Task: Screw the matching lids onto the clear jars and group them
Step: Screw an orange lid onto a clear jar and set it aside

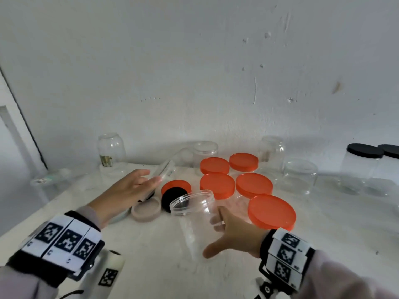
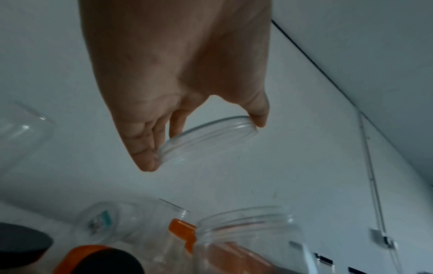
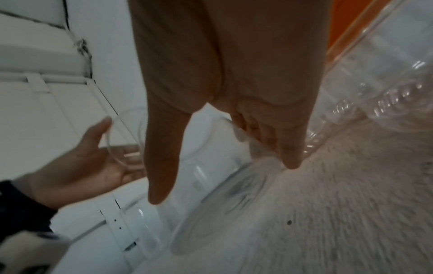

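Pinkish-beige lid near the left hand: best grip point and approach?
Take the beige lid by its outer rim, thumb and fingers on opposite sides, coming straight down. It lies flat on the table with its hollow side up, so only the low side wall gives purchase. Come from the near left edge: the black lid and the clear jar in the right hand crowd its right.

My right hand [image 1: 232,230] grips an open clear jar [image 1: 194,214], tilted, above the table. My left hand [image 1: 131,186] holds a clear lid [image 2: 207,138]. Orange lids [image 1: 218,184] lie behind.
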